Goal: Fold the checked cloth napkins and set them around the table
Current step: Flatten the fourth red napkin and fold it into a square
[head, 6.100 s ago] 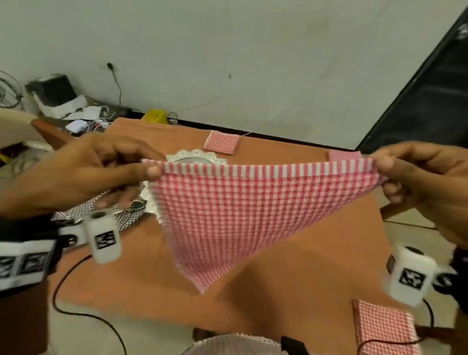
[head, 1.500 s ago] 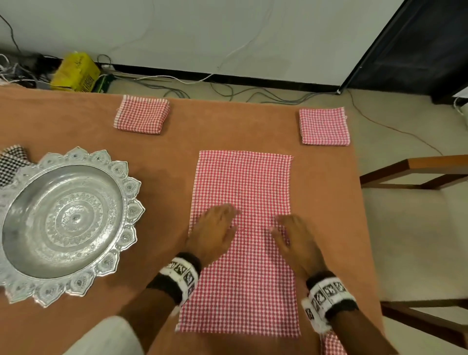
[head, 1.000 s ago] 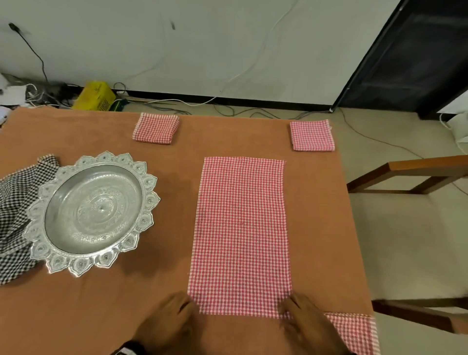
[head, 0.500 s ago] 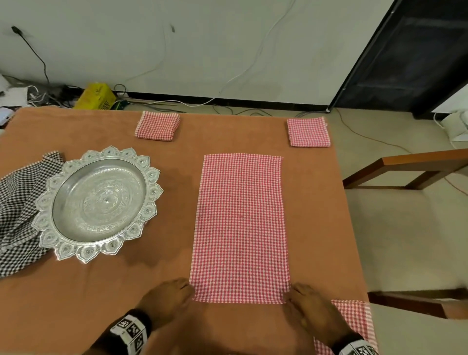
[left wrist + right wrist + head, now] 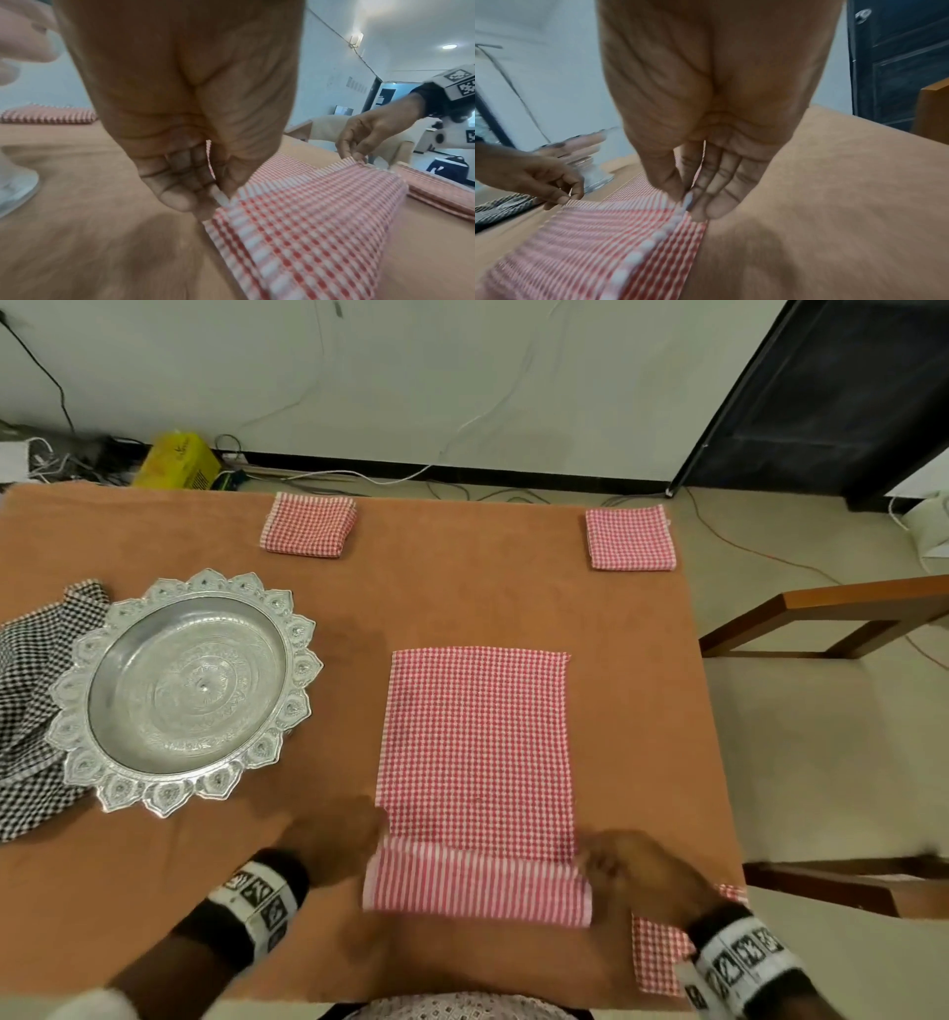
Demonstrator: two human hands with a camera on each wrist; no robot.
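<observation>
A long red checked napkin (image 5: 477, 742) lies flat on the brown table (image 5: 462, 603), its near end lifted and turned over so a striped band (image 5: 477, 886) shows. My left hand (image 5: 349, 839) pinches the near left corner (image 5: 226, 198) between thumb and fingers. My right hand (image 5: 631, 875) pinches the near right corner (image 5: 686, 200). Two folded red napkins sit at the far edge, one (image 5: 309, 524) left of centre and one (image 5: 629, 537) at the right corner. Another folded red napkin (image 5: 662, 952) lies under my right wrist.
An ornate silver tray (image 5: 182, 688) stands at the left, with a black checked cloth (image 5: 28, 711) partly under it. A wooden chair (image 5: 832, 629) stands past the table's right edge. Cables and a yellow box (image 5: 179, 462) lie on the floor beyond.
Both hands slid from the napkin's middle to its near corners, pinched them, and now lift the near edge up and forward over the cloth.
</observation>
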